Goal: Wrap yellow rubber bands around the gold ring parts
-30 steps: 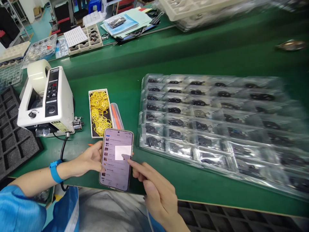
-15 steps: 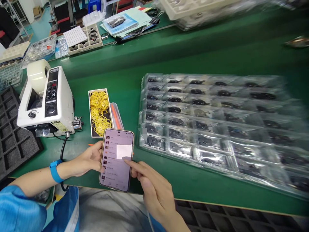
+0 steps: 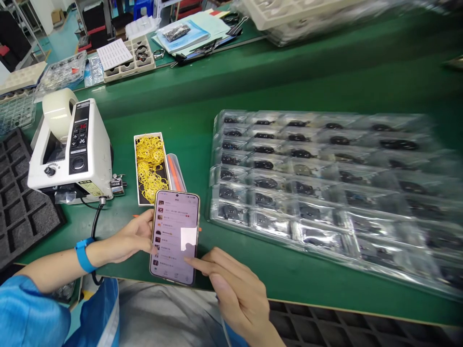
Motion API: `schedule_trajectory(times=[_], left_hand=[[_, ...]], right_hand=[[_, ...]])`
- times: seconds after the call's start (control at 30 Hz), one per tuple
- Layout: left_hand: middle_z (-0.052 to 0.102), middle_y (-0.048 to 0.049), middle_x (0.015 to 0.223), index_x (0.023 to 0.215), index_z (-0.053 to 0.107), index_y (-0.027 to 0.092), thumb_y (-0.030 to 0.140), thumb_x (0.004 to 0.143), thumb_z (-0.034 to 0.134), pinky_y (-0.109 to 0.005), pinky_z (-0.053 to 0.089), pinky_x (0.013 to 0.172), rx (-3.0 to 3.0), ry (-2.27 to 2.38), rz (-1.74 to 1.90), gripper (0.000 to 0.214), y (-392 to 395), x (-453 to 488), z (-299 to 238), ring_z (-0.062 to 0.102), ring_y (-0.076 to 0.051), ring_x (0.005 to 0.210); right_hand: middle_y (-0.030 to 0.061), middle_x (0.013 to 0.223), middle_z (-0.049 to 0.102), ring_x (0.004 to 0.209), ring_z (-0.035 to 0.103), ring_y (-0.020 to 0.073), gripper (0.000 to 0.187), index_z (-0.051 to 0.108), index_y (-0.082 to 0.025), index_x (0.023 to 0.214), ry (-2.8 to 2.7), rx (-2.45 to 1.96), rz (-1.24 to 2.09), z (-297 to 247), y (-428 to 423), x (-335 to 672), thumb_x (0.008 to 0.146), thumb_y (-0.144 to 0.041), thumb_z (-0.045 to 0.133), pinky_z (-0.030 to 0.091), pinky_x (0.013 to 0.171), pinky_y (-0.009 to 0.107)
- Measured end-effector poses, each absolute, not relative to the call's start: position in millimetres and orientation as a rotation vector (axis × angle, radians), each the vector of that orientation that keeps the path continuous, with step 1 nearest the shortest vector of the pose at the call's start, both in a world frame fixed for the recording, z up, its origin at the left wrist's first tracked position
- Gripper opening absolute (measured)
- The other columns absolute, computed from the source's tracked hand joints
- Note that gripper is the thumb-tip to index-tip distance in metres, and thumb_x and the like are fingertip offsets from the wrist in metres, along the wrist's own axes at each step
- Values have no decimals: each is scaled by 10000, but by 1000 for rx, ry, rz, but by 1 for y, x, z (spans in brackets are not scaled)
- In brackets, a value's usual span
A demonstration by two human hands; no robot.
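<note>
My left hand [image 3: 133, 237] grips the left edge of a smartphone [image 3: 174, 236] held upright over the near edge of the green table; its screen shows a list. My right hand [image 3: 235, 289] sits below and right of the phone with the index finger stretched out onto the lower part of the screen, the other fingers curled. A blue band is on my left wrist.
A white tape dispenser [image 3: 68, 149] stands at the left. Beside it lies a box of yellow rubber bands [image 3: 150, 166] and a clear tube [image 3: 176, 172]. A large clear blister tray of black parts [image 3: 318, 188] fills the right. Black foam trays [image 3: 18, 207] lie far left.
My right index finger has slid down the phone screen toward its lower part, and the list on the screen has scrolled. My left hand keeps its hold.
</note>
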State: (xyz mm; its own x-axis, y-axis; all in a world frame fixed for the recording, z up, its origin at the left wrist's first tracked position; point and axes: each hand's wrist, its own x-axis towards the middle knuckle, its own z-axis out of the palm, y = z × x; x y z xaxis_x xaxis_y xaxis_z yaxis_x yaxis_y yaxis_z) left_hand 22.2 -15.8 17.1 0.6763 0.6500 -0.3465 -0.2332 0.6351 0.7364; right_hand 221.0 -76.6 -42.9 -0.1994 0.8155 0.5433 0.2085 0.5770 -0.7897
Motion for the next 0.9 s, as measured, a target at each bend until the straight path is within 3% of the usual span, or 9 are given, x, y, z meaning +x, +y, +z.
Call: schedule_trajectory(times=[0.27, 0.9], left_hand=[[543, -155, 1404, 1358, 445, 204, 127, 641, 702, -583, 323, 1099, 746, 627, 563, 766, -17, 20, 7, 417, -370, 1367], [543, -154, 1407, 1369, 442, 205, 140, 671, 699, -566, 355, 1090, 752, 613, 573, 748, -18, 19, 6, 441, -364, 1353]], right_hand=[[3, 623, 472, 553, 466, 141, 336, 655, -157, 1166, -1673, -957, 711, -42, -74, 218, 978, -139, 378, 361, 487, 262], [6, 630, 475, 554, 450, 144, 355, 622, -162, 1210, -1673, -903, 685, -45, -75, 218, 980, -134, 354, 350, 495, 268]])
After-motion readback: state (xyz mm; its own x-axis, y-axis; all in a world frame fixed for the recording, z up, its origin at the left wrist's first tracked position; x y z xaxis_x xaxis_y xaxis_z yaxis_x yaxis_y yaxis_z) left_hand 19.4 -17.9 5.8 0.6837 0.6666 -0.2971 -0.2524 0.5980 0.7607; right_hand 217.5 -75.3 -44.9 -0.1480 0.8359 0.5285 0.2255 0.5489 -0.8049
